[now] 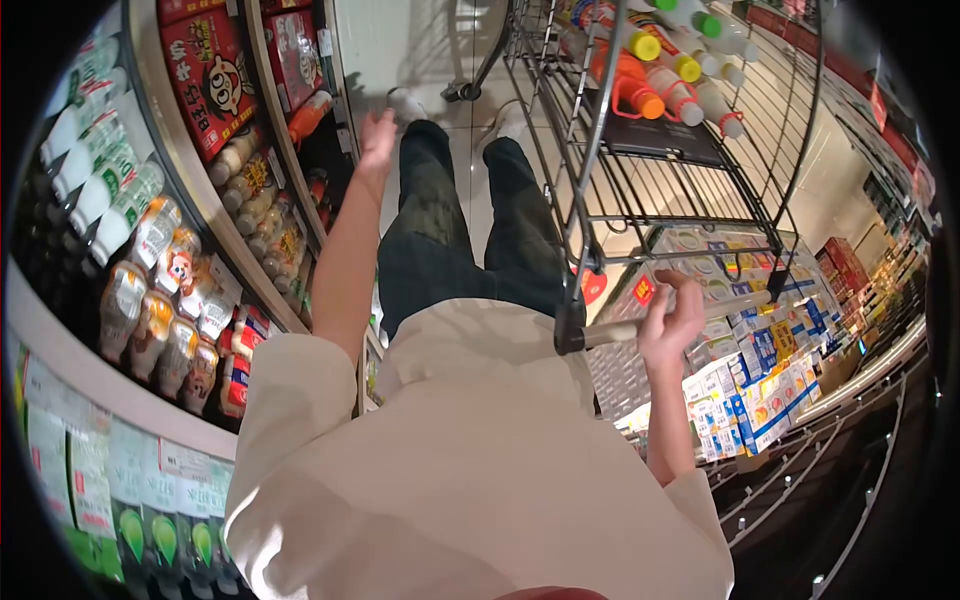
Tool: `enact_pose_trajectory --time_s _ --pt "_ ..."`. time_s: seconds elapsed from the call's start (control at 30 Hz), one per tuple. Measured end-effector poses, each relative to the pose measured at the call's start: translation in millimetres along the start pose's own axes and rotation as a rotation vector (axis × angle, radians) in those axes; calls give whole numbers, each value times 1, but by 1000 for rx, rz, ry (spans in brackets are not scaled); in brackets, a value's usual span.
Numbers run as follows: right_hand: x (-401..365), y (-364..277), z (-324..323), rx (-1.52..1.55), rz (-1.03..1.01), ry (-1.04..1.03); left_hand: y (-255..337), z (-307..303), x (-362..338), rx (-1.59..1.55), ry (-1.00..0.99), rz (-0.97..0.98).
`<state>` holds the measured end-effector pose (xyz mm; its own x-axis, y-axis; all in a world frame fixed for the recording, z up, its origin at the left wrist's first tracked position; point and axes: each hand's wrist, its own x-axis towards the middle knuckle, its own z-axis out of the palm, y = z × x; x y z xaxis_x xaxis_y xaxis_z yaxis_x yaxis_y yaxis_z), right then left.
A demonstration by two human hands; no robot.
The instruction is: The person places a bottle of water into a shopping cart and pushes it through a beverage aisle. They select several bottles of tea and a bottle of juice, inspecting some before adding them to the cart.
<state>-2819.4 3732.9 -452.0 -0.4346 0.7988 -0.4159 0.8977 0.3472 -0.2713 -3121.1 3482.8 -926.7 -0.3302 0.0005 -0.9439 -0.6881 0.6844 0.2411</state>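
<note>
My left hand (375, 140) hangs beside my left leg, near the drink shelves. Its fingers are loosely apart and nothing shows in them. With curled fingers, my right hand (670, 318) grips the pale handle bar (612, 333) of a black wire shopping cart (690, 217). Part of the bar is hidden behind the hand. At the cart's far end lie several bottles, among them an orange-capped bottle (636, 88), a yellow-capped one (643, 44) and a green-capped one (706, 24).
On my left, shelves hold white-labelled bottles (128, 195), bottles with cartoon labels (178, 262), red packages (205, 75) and green-printed packs (165, 530). Stacked cartons (765, 350) stand to the right of the cart. Pale floor tiles (400, 50) lie by my feet.
</note>
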Motion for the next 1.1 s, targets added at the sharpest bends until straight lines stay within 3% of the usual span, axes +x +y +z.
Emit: enact_pose_trajectory --time_s 0.13,0.23,0.27,0.33,0.4,0.47,0.5,0.53,0.6,0.7,0.83,1.1 --pt "2 1 -3 41 -57 -7 96 42 -163 -210 -329 82" --pt "0 6 -9 218 -107 -46 144 51 -286 -245 -497 252" --pt "4 -5 -28 467 78 -250 149 54 -318 -223 -521 320" --pt "12 8 -41 707 -45 -256 150 64 -365 -77 -478 449" --pt "53 9 -54 614 -286 -140 144 68 -407 142 -361 758" --pt "111 -4 -62 438 -257 -207 129 71 -442 417 -140 1052" --pt "145 6 -44 211 -372 -200 123 73 -460 459 -76 1050" --pt "183 18 -21 -22 -485 -173 119 77 -474 496 -15 1052" --pt "237 24 17 -440 -496 -369 102 85 -482 571 72 1053" --pt "279 33 73 -604 -483 -550 83 94 -484 616 144 1010" --pt "291 50 106 -669 -435 -559 80 102 -479 593 167 982" --pt "296 70 105 -598 -515 -502 78 105 -479 625 200 930"
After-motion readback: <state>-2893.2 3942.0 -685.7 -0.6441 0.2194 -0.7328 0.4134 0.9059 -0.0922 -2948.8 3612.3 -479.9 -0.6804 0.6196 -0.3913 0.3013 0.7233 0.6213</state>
